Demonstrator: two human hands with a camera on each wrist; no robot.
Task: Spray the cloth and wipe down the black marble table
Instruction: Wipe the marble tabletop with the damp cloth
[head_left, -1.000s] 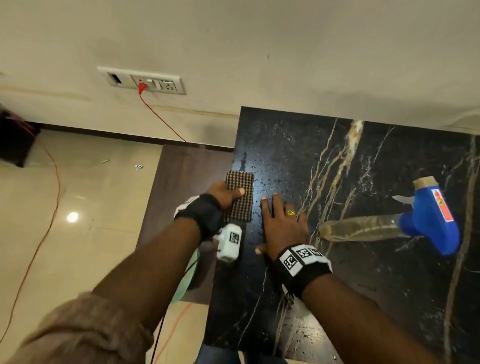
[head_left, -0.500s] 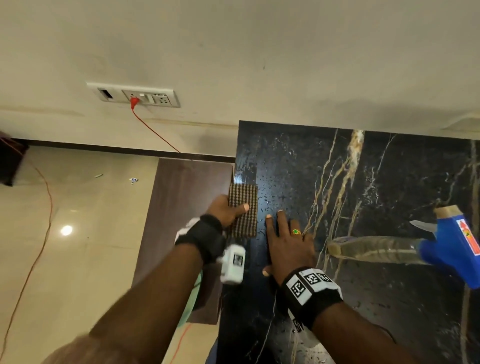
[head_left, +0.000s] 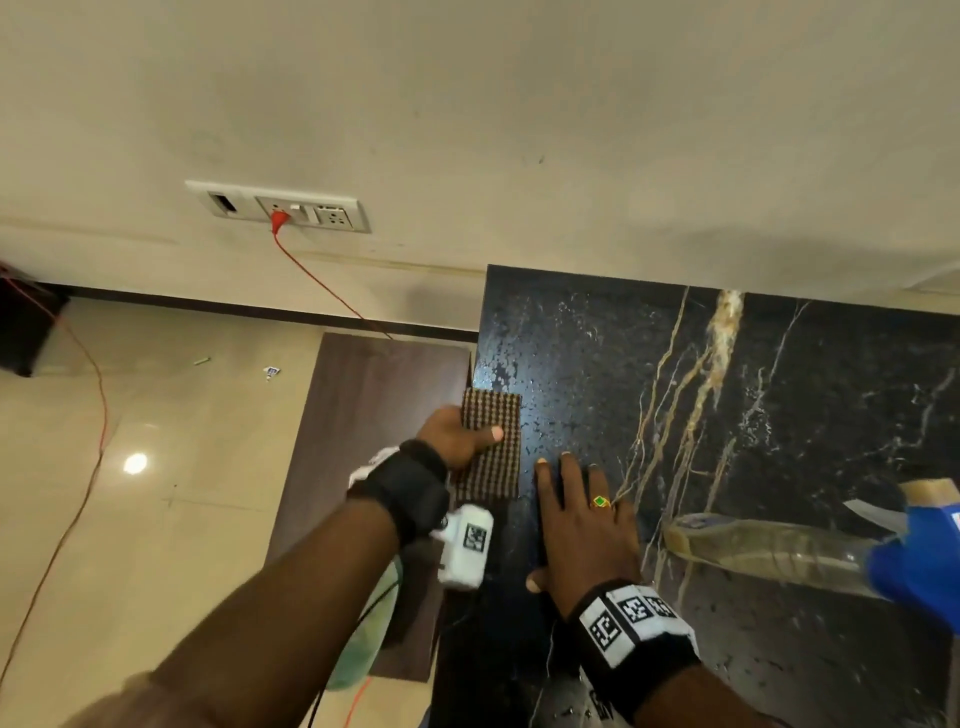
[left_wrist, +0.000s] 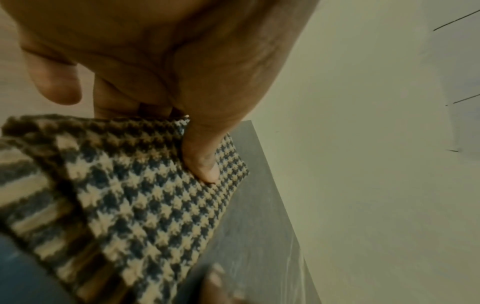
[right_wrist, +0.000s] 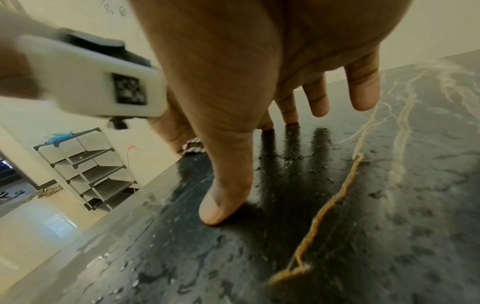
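Observation:
A folded houndstooth cloth (head_left: 492, 441) lies at the left edge of the black marble table (head_left: 597, 364), whose top is beaded with droplets. My left hand (head_left: 457, 436) grips the cloth from the table's side, thumb pressed on top of the cloth (left_wrist: 155, 195) and fingers curled under its edge. Flat on the wet marble (right_wrist: 363, 216) just right of the cloth rests my right hand (head_left: 582, 514), fingers straight and spread. The spray bottle (head_left: 779, 551), clear with a blue head, lies on its side further right.
The wall runs along the table's far edge. A brown panel (head_left: 363, 415) stands on the floor left of the table. A red cable (head_left: 322, 280) hangs from the wall socket (head_left: 280, 205). A grey shelf rack (right_wrist: 88, 170) stands across the room.
My left hand has slid the cloth a little farther along the table's left edge. The right hand stays flat on the marble; the view has tilted so everything sits lower.

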